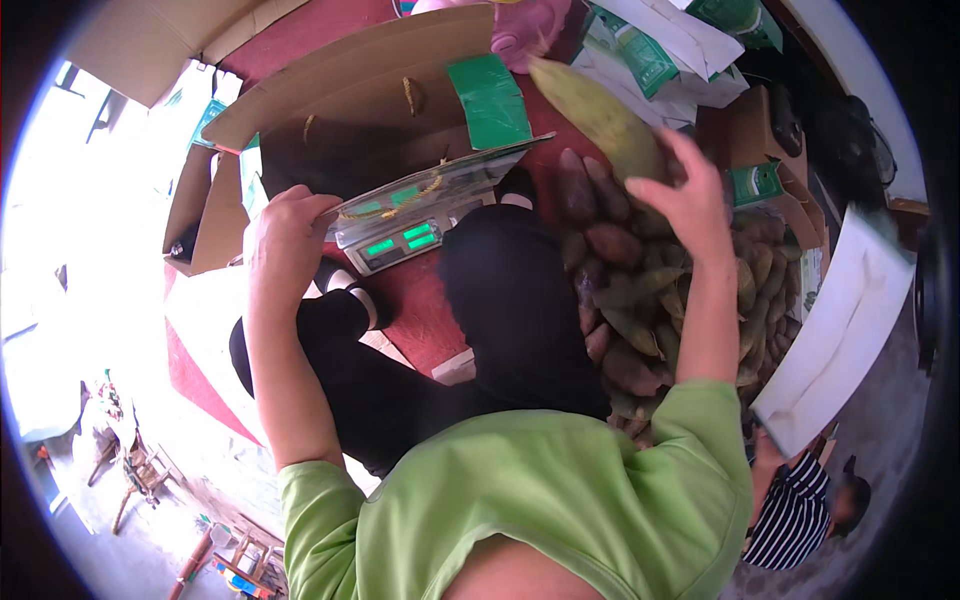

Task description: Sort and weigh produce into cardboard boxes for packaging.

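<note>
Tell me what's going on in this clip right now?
A person in a green shirt sits on a red floor beside a pile of brownish-green elongated fruits. The right hand holds one yellowish-green fruit lifted above the pile. The left hand grips the edge of a flat printed carton sheet lying on a digital scale with lit green displays. An open cardboard box stands behind the scale. Another person in a striped top is at lower right.

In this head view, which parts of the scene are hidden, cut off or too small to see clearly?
- Scale: its platform is covered by the green tray.
- Left hand: fingertips hidden under that tray's edge.
- Right hand: palm side hidden; the pale husk is blurred.
- Pile of brown shoots: lower part behind the right forearm.
</note>
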Tool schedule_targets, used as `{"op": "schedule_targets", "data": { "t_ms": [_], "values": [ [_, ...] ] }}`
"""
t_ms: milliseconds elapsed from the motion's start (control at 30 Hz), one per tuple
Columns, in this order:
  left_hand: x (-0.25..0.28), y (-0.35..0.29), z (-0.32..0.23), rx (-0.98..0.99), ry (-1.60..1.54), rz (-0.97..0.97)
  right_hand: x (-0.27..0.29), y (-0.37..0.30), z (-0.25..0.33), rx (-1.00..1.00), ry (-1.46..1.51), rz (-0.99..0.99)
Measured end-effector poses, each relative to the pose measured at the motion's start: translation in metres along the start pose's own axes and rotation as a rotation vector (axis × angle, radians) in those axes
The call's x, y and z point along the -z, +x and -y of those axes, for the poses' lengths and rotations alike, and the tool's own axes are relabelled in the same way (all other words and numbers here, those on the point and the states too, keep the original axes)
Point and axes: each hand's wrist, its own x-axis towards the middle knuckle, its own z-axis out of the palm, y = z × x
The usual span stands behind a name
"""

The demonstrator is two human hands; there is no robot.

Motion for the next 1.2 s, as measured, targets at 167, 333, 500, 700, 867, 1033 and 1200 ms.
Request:
{"op": "schedule_targets", "data": {
  "t_ms": [167, 333, 500, 700, 867, 1033, 1200],
  "values": [
    [0.003, 0.001, -0.002, -0.014, 0.005, -0.016, -0.045, 0.062, 0.081, 0.558, -0.475, 0.028],
    [0.001, 0.002, 0.003, -0.029, 0.055, -0.002, -0.131, 0.098, 0.096, 0.692, -0.736, 0.182],
    [0.002, 0.002, 0.002, -0.006, 0.039, 0.009, -0.157, 0.095, 0.082, 0.694, -0.485, 0.157],
    [0.003, 0.002, -0.001, -0.021, 0.029, -0.024, -0.079, 0.08, 0.024, 0.381, -0.07, -0.043],
    [0.001, 0.005, 0.0, -0.045, 0.018, 0.0, -0.024, 0.02, -0.108, -0.035, -0.256, -0.161],
    [-0.003, 0.006, 0.005, -0.077, 0.007, 0.004, 0.0, -0.093, -0.222, -0.381, -0.363, -0.108],
    [-0.005, 0.007, 0.013, -0.107, -0.055, 0.009, -0.001, -0.202, -0.269, -0.75, -0.631, 0.127]
  ]
}}
